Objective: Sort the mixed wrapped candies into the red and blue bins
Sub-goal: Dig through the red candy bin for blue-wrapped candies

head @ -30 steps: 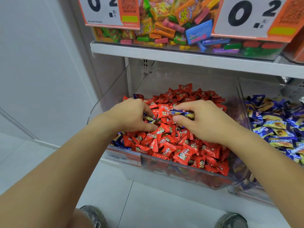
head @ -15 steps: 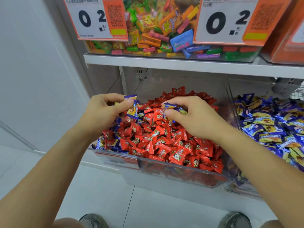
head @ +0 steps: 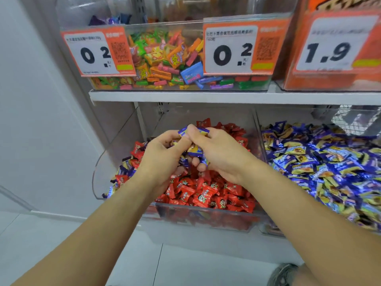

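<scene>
A clear bin (head: 206, 217) on the lower shelf holds mostly red candies (head: 206, 195), with some blue candies (head: 123, 164) mixed in at its left edge. To its right a second clear bin (head: 260, 137) is full of blue candies (head: 321, 162). Both hands are raised together above the red pile. My left hand (head: 160, 157) pinches a blue candy (head: 182, 131) at its fingertips. My right hand (head: 218, 153) grips several blue candies (head: 194, 150), some hidden in its palm. The two hands touch.
A white shelf board (head: 226, 97) runs just above the bins. On it stands a clear bin of mixed colourful candies (head: 165, 58) with orange price tags (head: 97, 52) and an orange box (head: 338, 48) at the right. A white wall lies left; my shoe (head: 282, 274) is below.
Both hands have lifted off the red pile and come together. The left hand brought its blue candy across to the right hand, which now holds more blue candies. The camera tilted up.
</scene>
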Available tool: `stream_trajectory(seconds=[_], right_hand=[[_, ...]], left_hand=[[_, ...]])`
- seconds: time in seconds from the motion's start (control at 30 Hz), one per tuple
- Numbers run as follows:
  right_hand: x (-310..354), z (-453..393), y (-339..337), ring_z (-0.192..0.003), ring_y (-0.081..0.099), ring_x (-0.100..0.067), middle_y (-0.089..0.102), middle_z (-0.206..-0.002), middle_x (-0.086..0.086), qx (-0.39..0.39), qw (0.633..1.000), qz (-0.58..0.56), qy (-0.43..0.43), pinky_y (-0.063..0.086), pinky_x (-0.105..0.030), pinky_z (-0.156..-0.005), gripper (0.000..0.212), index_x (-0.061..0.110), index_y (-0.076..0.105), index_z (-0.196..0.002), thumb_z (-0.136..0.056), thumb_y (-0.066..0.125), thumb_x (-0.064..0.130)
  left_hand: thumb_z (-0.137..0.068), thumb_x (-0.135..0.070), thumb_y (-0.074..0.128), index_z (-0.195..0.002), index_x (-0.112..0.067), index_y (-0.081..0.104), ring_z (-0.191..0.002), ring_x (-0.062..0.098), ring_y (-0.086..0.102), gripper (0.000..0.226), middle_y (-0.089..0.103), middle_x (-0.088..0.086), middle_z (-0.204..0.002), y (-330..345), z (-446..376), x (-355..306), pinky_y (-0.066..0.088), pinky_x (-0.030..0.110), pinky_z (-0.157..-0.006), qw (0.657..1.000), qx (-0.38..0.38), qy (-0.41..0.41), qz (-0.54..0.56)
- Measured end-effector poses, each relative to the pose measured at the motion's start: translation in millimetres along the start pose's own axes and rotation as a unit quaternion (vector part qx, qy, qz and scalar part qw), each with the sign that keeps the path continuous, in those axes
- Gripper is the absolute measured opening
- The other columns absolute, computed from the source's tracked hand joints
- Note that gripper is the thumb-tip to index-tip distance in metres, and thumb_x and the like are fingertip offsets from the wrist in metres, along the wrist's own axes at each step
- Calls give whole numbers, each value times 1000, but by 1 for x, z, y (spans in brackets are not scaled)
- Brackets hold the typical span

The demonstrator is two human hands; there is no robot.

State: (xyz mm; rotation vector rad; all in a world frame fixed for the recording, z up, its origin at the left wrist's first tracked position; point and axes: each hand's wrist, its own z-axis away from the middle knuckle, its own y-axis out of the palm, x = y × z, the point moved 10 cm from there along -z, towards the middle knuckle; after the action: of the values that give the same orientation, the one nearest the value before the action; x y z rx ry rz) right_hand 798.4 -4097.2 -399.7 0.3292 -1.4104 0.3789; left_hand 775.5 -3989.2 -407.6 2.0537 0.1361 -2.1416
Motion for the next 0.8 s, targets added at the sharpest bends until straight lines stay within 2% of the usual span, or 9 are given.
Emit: stream_trajectory(seconds=[0.13,0.27,0.37,0.47,0.53,0.63,0.7,0.73,0.8], right_hand=[[14,24,-42,-57,52,-13,61,-77,-7,-17,999,-31,-25,40,-21,-45,24,2,65,-111,-97,63,22],[16,55,-101,-57,50,-16,59,-86,-7,-79,996,0,-28,39,-24,-48,17,14,68,-114,-99,59,13],[15,83,-162,-60,50,-17,56,-90,-4,-166,984,53,-22,38,-25,-48,16,21,68,-112,-102,57,18],[5,103,-221,-59,53,-16,56,-95,1,-244,964,107,6,37,-28,-48,22,19,61,-120,-103,54,31],[2,115,-247,-58,56,-17,59,-98,4,-276,949,151,16,41,-31,-52,39,20,55,-133,-101,55,41],[5,124,-262,-64,64,-15,68,-99,0,-291,943,163,-7,50,-31,-64,40,23,63,-124,-97,55,51],[9,124,-259,-81,72,-15,69,-110,5,-283,951,118,-36,55,-28,-78,35,27,65,-113,-98,50,55],[13,124,-255,-91,72,-15,67,-110,11,-277,956,83,-55,55,-24,-82,30,29,64,-108,-100,47,52],[18,122,-251,-109,65,-14,57,-112,26,-273,952,123,-73,45,-20,-96,26,33,60,-118,-104,41,45]], left_hand=[[-94,-17,61,-99,-8,61,-51,14,50,11,58,15,-74,43,2,4,25,18,-32,994,80,-26,74],[-90,-33,61,-106,-3,58,-44,12,46,34,52,13,-70,84,10,3,26,19,-34,986,139,-44,83],[-97,-32,58,-99,-3,59,-36,14,39,28,52,19,-67,102,12,-7,22,20,-36,990,138,-30,-5],[-97,-26,60,-89,-8,60,-39,19,33,20,57,20,-63,144,21,-18,20,22,-38,981,185,-21,-49],[-95,-25,63,-90,-5,62,-42,19,41,21,59,19,-65,172,19,-25,27,22,-38,976,195,8,-100],[-92,-33,67,-92,-8,65,-48,22,53,25,65,19,-69,205,9,-37,41,25,-43,961,178,81,-197],[-89,-37,70,-105,-17,65,-62,17,64,26,70,2,-79,223,5,-42,54,31,-60,937,183,139,-265],[-87,-40,70,-115,-21,63,-81,14,66,35,69,-2,-95,229,3,-41,55,32,-77,915,187,165,-317],[-87,-46,67,-135,-26,52,-117,21,52,54,59,2,-122,229,2,-36,44,37,-102,866,180,203,-420]])
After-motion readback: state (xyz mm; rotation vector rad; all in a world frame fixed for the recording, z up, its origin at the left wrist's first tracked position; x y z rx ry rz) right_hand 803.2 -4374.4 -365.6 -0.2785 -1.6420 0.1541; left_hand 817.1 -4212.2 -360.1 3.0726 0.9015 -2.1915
